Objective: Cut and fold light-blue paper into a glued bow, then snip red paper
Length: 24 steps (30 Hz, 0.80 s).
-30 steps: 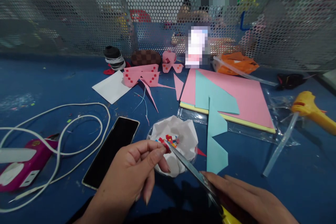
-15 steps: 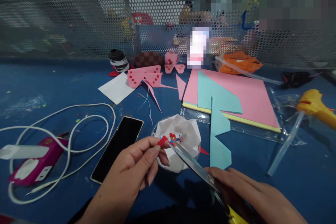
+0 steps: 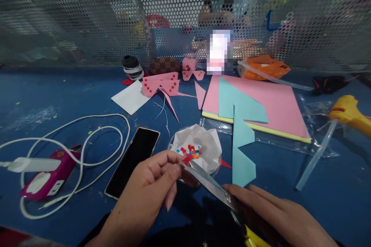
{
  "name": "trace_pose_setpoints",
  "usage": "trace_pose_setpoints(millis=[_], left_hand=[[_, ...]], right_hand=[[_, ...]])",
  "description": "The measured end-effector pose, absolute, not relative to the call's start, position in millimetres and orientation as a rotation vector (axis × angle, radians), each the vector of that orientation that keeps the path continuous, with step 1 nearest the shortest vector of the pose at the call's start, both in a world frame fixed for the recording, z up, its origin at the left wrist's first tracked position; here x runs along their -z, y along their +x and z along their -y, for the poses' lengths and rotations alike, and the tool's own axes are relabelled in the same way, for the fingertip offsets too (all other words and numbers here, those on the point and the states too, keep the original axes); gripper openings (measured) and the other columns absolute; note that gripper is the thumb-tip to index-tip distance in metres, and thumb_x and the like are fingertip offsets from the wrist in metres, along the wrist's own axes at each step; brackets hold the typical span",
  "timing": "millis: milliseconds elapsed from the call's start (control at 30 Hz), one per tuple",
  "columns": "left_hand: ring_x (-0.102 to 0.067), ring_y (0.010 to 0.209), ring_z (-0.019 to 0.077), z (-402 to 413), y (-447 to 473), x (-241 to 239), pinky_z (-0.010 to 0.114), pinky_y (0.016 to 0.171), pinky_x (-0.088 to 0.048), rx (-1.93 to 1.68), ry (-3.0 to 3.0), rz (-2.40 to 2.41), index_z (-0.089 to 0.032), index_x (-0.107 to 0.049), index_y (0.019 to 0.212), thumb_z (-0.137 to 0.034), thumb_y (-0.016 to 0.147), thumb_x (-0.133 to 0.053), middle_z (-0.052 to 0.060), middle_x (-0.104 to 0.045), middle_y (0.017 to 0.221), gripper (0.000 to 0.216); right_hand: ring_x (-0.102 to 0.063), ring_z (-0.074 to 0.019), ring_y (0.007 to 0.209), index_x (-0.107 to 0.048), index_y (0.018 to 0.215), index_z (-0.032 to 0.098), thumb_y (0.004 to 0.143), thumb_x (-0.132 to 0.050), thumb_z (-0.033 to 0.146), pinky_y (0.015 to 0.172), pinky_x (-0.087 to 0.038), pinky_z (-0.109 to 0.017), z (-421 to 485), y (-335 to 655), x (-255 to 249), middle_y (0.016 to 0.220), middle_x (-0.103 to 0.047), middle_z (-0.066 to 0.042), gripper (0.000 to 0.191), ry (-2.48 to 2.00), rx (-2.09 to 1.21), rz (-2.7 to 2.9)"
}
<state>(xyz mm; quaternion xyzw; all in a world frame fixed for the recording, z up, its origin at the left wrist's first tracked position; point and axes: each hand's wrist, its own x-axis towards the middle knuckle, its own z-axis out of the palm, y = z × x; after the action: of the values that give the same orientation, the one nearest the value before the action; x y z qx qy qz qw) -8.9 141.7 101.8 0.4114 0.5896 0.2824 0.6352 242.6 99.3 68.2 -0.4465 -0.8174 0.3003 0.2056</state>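
My left hand [image 3: 153,181] pinches a small red paper strip [image 3: 188,158] between thumb and index finger, mostly hidden by the fingertips. In my right hand [image 3: 272,210] are scissors [image 3: 208,184] with yellow handles, their blades pointing to the left fingertips and nearly together. Just beyond lies a round clear dish [image 3: 218,158] lined with crumpled white paper [image 3: 207,141]. Tiny red, blue and orange paper bits [image 3: 191,149] are gathered in it. A red paper scrap [image 3: 226,163] pokes out beside the dish, near a notched light-blue paper strip [image 3: 243,162].
Left are a phone [image 3: 135,160], a white cable [image 3: 121,139] and a magenta power bank [image 3: 53,173]. Behind stand pink paper bows [image 3: 160,85] and white paper [image 3: 131,98]. Coloured sheets [image 3: 278,104] and a yellow glue gun [image 3: 346,110] lie right. A perforated metal panel [image 3: 174,11] borders the back.
My left fingertips and the red strip have shifted slightly right, toward the blades. The scissors' blades have come closer together. More of the coloured bits in the dish now shows.
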Motion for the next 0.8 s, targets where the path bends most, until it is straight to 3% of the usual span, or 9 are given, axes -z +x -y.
trace_pose_setpoints(millis=[133, 300, 467, 800], left_hand=[[-0.032, 0.037, 0.0029, -142.1, -7.4, -102.7, 0.022, 0.044, -0.021, -0.648, 0.932, -1.381, -0.018, -0.065, 0.083, -0.037, 0.089, -0.056, -0.002, -0.065, 0.066, 0.021], [-0.03, 0.037, 0.0037, -143.7, -7.0, -101.0, 0.022, 0.045, -0.021, -0.616, 0.963, -1.406, -0.018, -0.065, 0.078, -0.04, 0.09, -0.055, -0.005, -0.057, 0.053, 0.027], [-0.03, 0.037, 0.0032, -145.8, -6.6, -99.9, 0.022, 0.044, -0.021, -0.602, 0.973, -1.39, -0.018, -0.065, 0.074, -0.039, 0.089, -0.056, -0.005, -0.056, 0.054, 0.028], [-0.033, 0.037, 0.0027, -147.8, -8.7, -99.0, 0.021, 0.044, -0.023, -0.575, 0.978, -1.376, -0.016, -0.065, 0.078, -0.042, 0.09, -0.057, -0.002, -0.064, 0.062, 0.029]], right_hand=[[-0.072, -0.0185, 0.059, -0.055, 0.139, 0.025, 0.09, -0.053, 0.062, 0.051, -0.056, -0.022, -96.3, 243.7, -64.5, 0.087, -0.074, -0.007, 0.061, -1.261, -0.967, 2.235], [-0.067, -0.0173, 0.051, -0.057, 0.139, 0.026, 0.089, -0.055, 0.06, 0.054, -0.058, -0.025, -97.9, 242.5, -64.0, 0.074, -0.071, -0.004, 0.06, -1.208, -1.049, 2.125], [-0.065, -0.0171, 0.049, -0.059, 0.137, 0.026, 0.087, -0.06, 0.057, 0.053, -0.058, -0.025, -99.8, 241.3, -68.6, 0.069, -0.071, -0.003, 0.059, -1.209, -1.106, 2.089], [-0.062, -0.015, 0.047, -0.059, 0.137, 0.028, 0.088, -0.062, 0.049, 0.048, -0.056, -0.022, -99.0, 240.3, -73.6, 0.067, -0.067, -0.001, 0.053, -1.225, -1.199, 2.058]])
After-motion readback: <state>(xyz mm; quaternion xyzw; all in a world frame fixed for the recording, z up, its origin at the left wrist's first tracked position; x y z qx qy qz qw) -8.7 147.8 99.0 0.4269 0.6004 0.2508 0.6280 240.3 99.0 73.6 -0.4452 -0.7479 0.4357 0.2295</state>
